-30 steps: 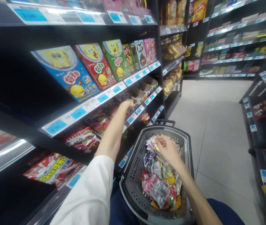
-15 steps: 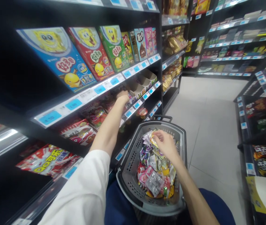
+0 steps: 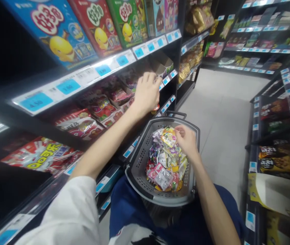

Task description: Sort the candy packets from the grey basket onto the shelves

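Observation:
A grey perforated shopping basket (image 3: 137,173) stands between my knees, with a heap of small wrapped candy packets (image 3: 161,175) inside. My right hand (image 3: 188,141) is over the basket's right side, thumb and fingers pinched at the edge of a yellow candy packet (image 3: 169,136) on top of the heap. My left hand (image 3: 147,90) is in front of the shelf, back of the hand up and fingers curled down; whatever they hold is hidden. Beyond it, an open display carton (image 3: 164,63) sits on the lower shelf.
Cartoon snack boxes (image 3: 96,29) line the upper shelf, above a price-tag rail (image 3: 102,69). Red candy bags (image 3: 50,154) lie on the lower shelves at left. Another shelf unit (image 3: 253,143) borders the aisle floor (image 3: 216,102) on the right.
My left hand has come out from the lower shelf, up and toward the right. My right hand stays by the yellow packet, which now shows more fully. The view has tilted downward.

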Available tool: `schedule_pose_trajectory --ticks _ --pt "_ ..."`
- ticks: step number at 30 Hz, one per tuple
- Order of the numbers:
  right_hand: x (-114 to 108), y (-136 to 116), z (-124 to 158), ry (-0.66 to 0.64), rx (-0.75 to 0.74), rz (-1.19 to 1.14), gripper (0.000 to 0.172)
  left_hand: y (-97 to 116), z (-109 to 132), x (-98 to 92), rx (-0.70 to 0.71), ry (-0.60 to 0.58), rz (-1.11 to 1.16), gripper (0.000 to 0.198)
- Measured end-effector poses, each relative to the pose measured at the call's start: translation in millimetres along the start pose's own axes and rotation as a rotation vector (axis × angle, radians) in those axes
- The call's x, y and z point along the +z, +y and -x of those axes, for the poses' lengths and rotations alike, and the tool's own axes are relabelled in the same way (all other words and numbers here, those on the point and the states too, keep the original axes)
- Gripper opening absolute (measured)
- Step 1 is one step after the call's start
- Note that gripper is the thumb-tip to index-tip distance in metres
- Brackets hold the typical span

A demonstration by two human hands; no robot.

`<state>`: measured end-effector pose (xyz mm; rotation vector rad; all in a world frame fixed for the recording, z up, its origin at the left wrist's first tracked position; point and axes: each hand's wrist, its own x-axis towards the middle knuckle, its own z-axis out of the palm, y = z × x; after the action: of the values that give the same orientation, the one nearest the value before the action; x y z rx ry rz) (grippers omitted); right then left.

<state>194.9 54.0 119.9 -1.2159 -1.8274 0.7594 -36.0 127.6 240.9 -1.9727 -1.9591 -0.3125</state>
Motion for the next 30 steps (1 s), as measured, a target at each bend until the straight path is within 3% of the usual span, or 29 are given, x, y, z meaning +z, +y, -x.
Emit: schedule_pose_trajectory --ticks 3,5,7,9,12,14,20,25,28,30 --pt "1 2 3 -0.067 -0.030 0.183 0.023 37 71 19.2 0.115 -0.008 0.146 0.049" --pt "3 3 7 -0.160 -0.047 0.336 0.025 50 114 50.0 0.134 -0.074 0.248 0.043" --pt "7 4 13 -0.311 -0.050 0.470 0.026 55 148 91.6 0.043 -0.240 0.313 0.039" --pt "12 7 20 -0.498 -0.019 0.565 0.025 54 175 135.1 -0.066 -0.456 0.352 0.038" --pt "20 11 30 -0.737 0.071 0.657 0.024 51 205 186.7 -0.093 -0.578 0.358 0.036" --pt "24 12 35 -0.807 0.103 0.707 0.029 54 220 207.2 -0.054 -0.634 0.364 0.034" --pt "36 7 39 -0.864 0.040 0.766 0.038 70 233 230.5 0.208 -0.725 0.423 0.039" --pt "42 4 37 -0.902 0.024 0.761 0.040 66 230 240.6 0.243 -0.775 0.431 0.046" --pt "35 -3 34 -0.860 -0.039 0.662 0.027 62 228 240.6 0.243 -0.808 0.450 0.044" --pt "22 -15 34 -0.853 -0.125 0.411 0.015 61 226 236.3 0.232 -0.828 0.459 0.039"
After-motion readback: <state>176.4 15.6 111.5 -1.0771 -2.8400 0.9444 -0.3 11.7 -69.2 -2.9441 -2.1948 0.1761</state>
